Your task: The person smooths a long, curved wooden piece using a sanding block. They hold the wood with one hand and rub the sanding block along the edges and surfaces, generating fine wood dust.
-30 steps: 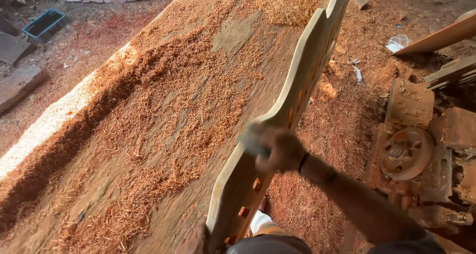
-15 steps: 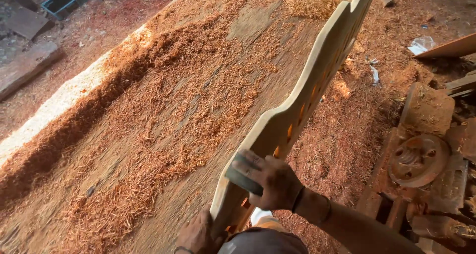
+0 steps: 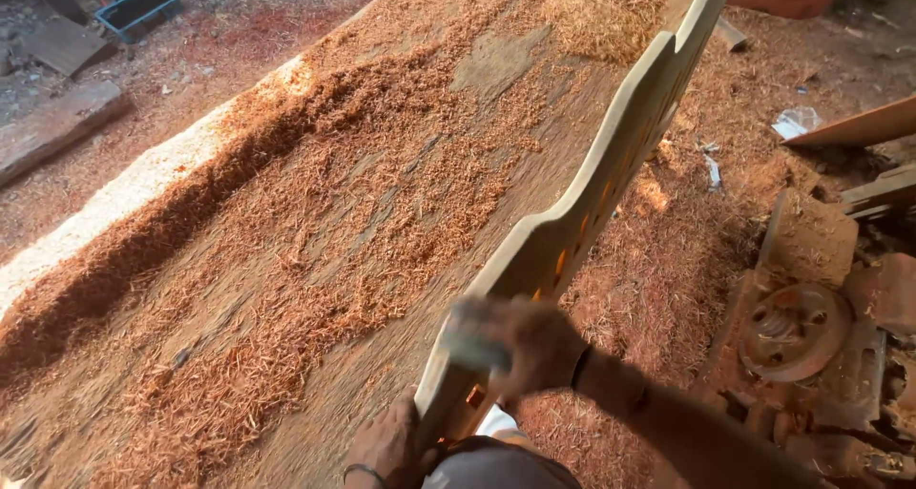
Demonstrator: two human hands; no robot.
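Nearest the camera, a broad wooden tabletop (image 3: 315, 289) slopes away up the frame, its surface thick with reddish wood shavings (image 3: 286, 260) that lie heaped in a ridge along its left edge. Beyond that edge the dirt floor (image 3: 191, 60) carries planks and a blue tray (image 3: 138, 10); to the right the ground is strewn with sawdust, a rusty metal wheel (image 3: 794, 329) and scrap boards.

At the bottom edge the left hand (image 3: 389, 446), a band at its wrist, grips the near end of a long pale wooden board (image 3: 611, 174) that stands on its edge along the right rim of the tabletop and runs away to the top of the frame. It has a curved outline and small cut-out slots. The right hand (image 3: 520, 346), forearm coming in from the lower right, is clenched around a small pale block (image 3: 469, 341) pressed on the top edge of the board just above the left hand.

The right hand and block are blurred, so what the block is cannot be told; the far end of the board is cut off
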